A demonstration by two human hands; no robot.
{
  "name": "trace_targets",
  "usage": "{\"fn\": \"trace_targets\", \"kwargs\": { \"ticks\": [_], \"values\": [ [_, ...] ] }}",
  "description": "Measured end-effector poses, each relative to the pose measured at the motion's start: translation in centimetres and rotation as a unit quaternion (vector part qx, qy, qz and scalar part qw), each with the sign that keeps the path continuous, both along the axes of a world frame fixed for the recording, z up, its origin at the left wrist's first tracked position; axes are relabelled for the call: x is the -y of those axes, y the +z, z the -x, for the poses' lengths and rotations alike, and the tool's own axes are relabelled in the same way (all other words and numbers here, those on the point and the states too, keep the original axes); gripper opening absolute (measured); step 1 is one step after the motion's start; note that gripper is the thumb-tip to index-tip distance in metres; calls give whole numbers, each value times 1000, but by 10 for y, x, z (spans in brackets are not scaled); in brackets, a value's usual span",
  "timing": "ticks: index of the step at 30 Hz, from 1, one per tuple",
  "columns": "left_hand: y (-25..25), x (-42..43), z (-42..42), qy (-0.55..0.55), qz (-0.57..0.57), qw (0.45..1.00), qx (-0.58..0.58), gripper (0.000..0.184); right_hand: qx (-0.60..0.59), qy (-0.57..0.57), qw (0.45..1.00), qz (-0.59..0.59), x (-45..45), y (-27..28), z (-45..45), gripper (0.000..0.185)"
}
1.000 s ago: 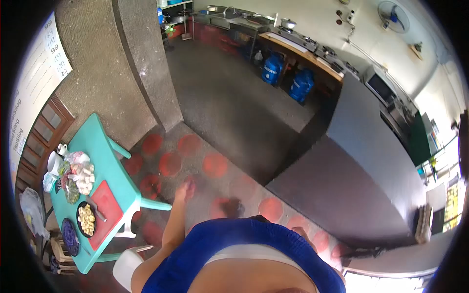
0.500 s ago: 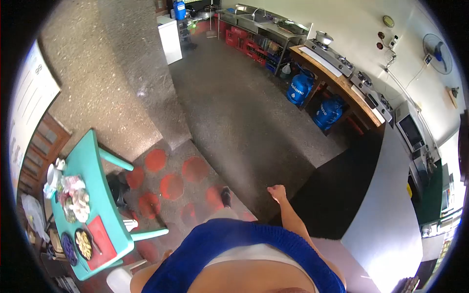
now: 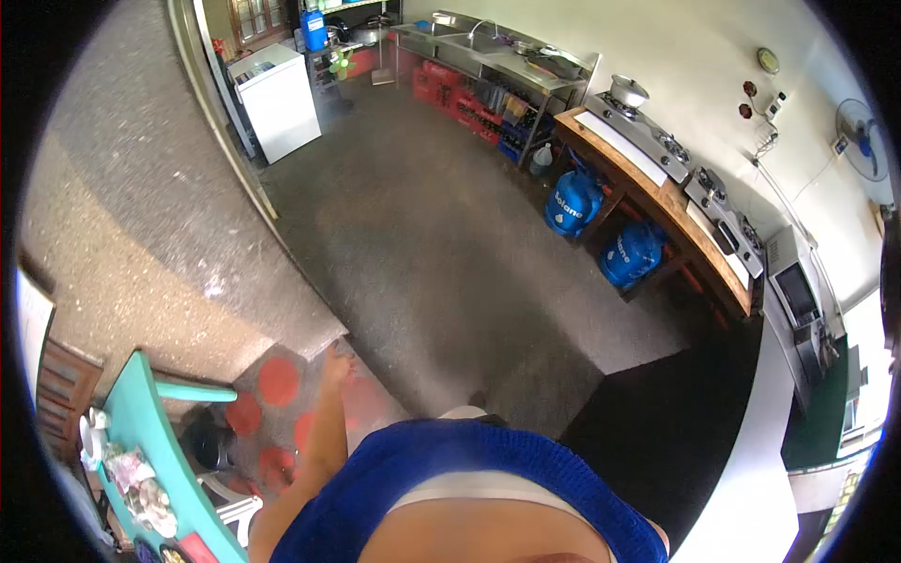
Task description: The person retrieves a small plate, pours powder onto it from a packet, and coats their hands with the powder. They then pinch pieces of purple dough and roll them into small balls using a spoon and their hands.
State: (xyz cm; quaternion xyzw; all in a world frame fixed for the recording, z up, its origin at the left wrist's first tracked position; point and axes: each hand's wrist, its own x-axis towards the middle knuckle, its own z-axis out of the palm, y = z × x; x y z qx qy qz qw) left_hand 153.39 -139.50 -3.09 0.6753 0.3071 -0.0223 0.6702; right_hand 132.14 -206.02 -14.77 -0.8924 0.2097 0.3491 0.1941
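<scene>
My left hand [image 3: 339, 362] is swung out in front of my body, over the floor with red round patches [image 3: 279, 381]. It is small and smeared, so its finger pose is unclear, and I make out nothing held in it. The corner of the rough stone-like wall [image 3: 202, 272] is what it appears closest to. My right hand is out of sight; only the blue top [image 3: 450, 460] and a bit of that shoulder show on its side.
A green table [image 3: 155, 441] with bagged food stands at lower left. Ahead are a white chest-like appliance [image 3: 286, 108], a steel sink counter [image 3: 460, 56], a wooden stove bench [image 3: 694, 220] and blue gas cylinders [image 3: 572, 204]. A dark-sided counter [image 3: 666, 441] flanks me on the right.
My view has moved forward and turned; the green table has slid toward the lower left. My left hand has come forward into view, while my right hand has dropped out of it.
</scene>
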Motion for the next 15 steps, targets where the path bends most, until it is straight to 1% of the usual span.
{"fn": "trace_targets", "kwargs": {
  "ticks": [1, 3, 5, 7, 9, 10, 11, 12, 13, 15],
  "values": [
    [0, 14, -36, -1, 1, 1000, 0, 68, -2, -25, 1000, -2, 5, -4, -20, 29],
    [-7, 38, -102, 11, 59, 998, -18, 72, -1, -94, 995, -10, 19, -12, -58, 29],
    [-23, 54, -155, 3, 62, 998, -23, 69, -20, -91, 996, -4, 35, -38, -110, 29],
    [-62, 61, -202, -7, 43, 994, -104, 66, -27, -70, 997, 0, 49, -66, -171, 28],
    [-107, 49, -234, -62, 77, 979, -180, 63, -23, -23, 999, 9, 65, -92, -245, 29],
    [-124, 51, -242, -48, 35, 974, -218, 59, -21, 28, 999, 21, 74, -103, -288, 29],
    [-139, 52, -246, -29, -7, 966, -257, 54, -19, 105, 994, 36, 84, -117, -334, 29],
    [-153, 54, -248, 2, -10, 956, -293, 49, -11, 210, 976, 62, 91, -131, -385, 29],
    [-159, 55, -258, 32, -12, 943, -332, 44, 4, 311, 945, 101, 97, -141, -439, 29],
    [-161, 51, -267, 62, 5, 925, -374, 43, 75, 416, 888, 183, 101, -155, -557, 29]
  ]
}}
